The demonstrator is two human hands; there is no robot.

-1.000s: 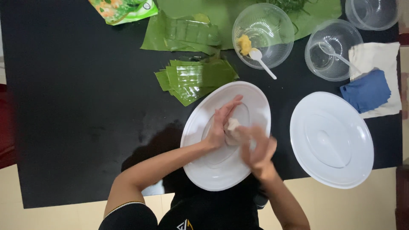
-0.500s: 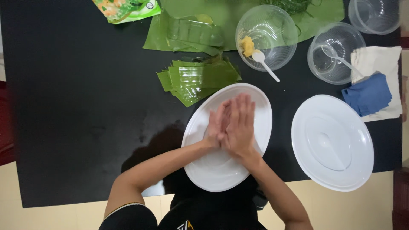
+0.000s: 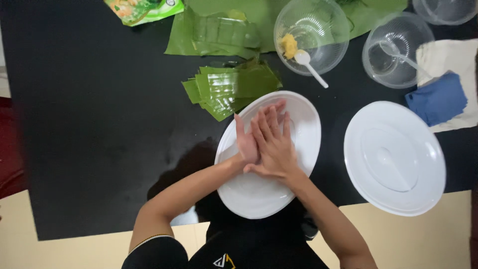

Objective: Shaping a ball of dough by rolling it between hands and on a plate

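White oval plate [image 3: 298, 114], lower centre of the frame, lies flat on the black table [image 3: 89, 124] and carries both hands above its middle. Right hand [image 3: 274, 147] lies palm down on top, fingers straight and held close together, tips pointing to the upper part of the frame. Left hand [image 3: 247, 142] sits underneath it, palm turned up, fingers extended; its fingertips show past the right hand's fingers near the plate's upper rim. Palms are pressed flat together; whether anything lies between them cannot be told, as the contact area is hidden. Neither hand curls around an object. Second white oval plate [image 3: 394, 158] lies right of centre, apart from the first, bare on its surface. Stack of cut green leaf pieces [image 3: 231, 87] sits just above and left of the first plate, its lower edge near the rim. Larger folded leaf [image 3: 214, 35] lies above that stack. Clear plastic bowl [image 3: 311, 35], upper centre, holds a small yellow lump [image 3: 289, 46] and a white spoon [image 3: 309, 67] whose handle reaches over the rim. Another clear bowl [image 3: 396, 50] stands to its right with a clear spoon inside. Blue cloth [image 3: 437, 98] rests on a white cloth [image 3: 448, 57] at the right edge. Green packet [image 3: 142, 9] lies at the upper left.
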